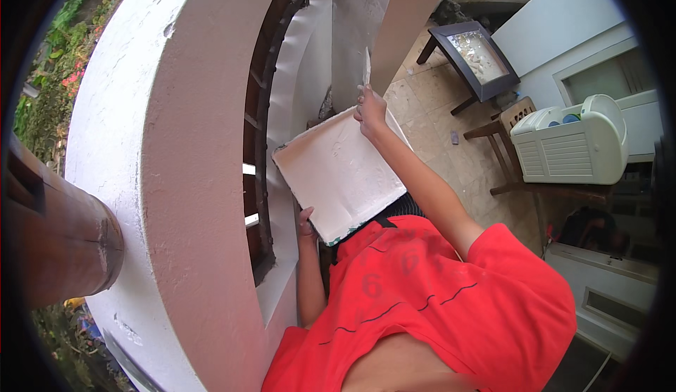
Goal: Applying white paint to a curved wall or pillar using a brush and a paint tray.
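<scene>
My left hand (pixel 306 222) grips the lower left rim of a square, shallow white tray (pixel 343 165). White paint or plaster coats the tray's inside, and green shows on its near edge. Above the tray's far side, my right hand (pixel 372 109) is closed around a thin, flat, white-coated tool (pixel 367 65), seen nearly edge-on; its exact kind is unclear. The tool points up along a grey-white pillar (pixel 356 28). Whether its tip touches the pillar, I cannot tell.
To my left runs a thick pink and white wall (pixel 185 144) with a dark barred opening (pixel 261 144). A brown post (pixel 63 233) stands beyond it. On the tiled floor (pixel 433 112) are a glass-topped table (pixel 475 59) and a wooden chair (pixel 499 133) bearing a white plastic container (pixel 570 149).
</scene>
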{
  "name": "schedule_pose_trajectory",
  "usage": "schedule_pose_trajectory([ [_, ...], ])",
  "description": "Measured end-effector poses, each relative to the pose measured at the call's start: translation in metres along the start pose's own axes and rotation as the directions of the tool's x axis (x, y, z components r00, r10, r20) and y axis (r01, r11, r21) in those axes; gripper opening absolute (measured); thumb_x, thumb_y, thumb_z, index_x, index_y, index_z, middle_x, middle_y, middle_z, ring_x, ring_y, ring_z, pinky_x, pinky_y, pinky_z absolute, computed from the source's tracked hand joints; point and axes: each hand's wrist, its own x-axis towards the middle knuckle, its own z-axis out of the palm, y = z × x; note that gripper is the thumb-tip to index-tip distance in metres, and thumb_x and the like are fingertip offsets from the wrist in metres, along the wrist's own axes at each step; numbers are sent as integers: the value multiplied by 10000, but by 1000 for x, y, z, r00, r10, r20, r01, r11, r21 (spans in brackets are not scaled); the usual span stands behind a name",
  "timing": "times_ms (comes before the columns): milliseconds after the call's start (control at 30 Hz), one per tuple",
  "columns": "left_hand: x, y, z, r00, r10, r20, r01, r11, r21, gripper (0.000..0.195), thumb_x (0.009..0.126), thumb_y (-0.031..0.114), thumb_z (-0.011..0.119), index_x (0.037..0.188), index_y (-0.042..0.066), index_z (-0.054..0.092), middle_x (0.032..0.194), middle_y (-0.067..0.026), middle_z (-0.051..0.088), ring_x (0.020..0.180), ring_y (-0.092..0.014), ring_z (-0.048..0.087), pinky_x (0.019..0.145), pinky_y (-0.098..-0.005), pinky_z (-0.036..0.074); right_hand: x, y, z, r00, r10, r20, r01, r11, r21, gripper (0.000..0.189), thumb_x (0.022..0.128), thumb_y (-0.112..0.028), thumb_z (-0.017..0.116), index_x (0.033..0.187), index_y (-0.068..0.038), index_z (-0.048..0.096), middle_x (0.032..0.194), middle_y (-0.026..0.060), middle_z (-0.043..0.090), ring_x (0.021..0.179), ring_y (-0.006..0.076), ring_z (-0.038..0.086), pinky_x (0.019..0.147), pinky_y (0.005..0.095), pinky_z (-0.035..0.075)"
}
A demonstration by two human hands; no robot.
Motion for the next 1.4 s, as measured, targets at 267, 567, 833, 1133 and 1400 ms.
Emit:
schedule_pose_trajectory([
  [267, 4, -1, -2, 1000, 10, 20, -10, 1000, 3, 523, 617, 267, 503, 1031, -47, 438, 925, -137, 537, 825, -243, 542, 729, -332, 450, 8, -10, 17, 987, 75, 139, -68, 996, -54, 332, 857, -296, 379, 1010, -20, 481, 622, -9, 346, 390, 46, 226, 340, 194, 195],
  [567, -2, -1, -7, 1000, 4, -14, -4, 1000, -9, 506, 617, 262, 508, 1010, -53, 455, 910, -136, 549, 805, -237, 550, 723, -329, 454, 68, 19, 45, 984, 154, 84, -120, 940, -320, 334, 850, -312, 369, 960, -33, 517, 645, 3, 387, 423, 91, 280, 363, 230, 253],
  [833, 5, -11, -19, 1000, -26, -3, 26, 999, -36, 526, 621, 262, 500, 1029, -64, 442, 939, -155, 540, 812, -248, 552, 724, -330, 460, 97, 28, 24, 996, 61, -66, -83, 903, -422, 302, 843, -305, 386, 870, -44, 536, 633, 16, 418, 413, 112, 326, 332, 267, 268],
  [1133, 9, -13, -24, 999, -15, 31, 16, 1000, -24, 549, 627, 258, 515, 1085, -25, 407, 977, -133, 518, 875, -243, 523, 768, -337, 435, 58, 16, 2, 953, 250, 173, -164, 901, -401, 281, 866, -283, 343, 911, -57, 505, 649, 8, 396, 398, 94, 273, 337, 239, 228],
  [1400, 14, -20, -31, 998, -58, 38, 59, 998, -20, 516, 642, 279, 497, 1030, -55, 438, 933, -143, 540, 833, -240, 544, 746, -331, 449, 100, 27, 33, 987, 149, 62, -105, 884, -456, 253, 862, -263, 344, 907, -66, 496, 586, -6, 354, 415, 92, 268, 353, 230, 227],
])
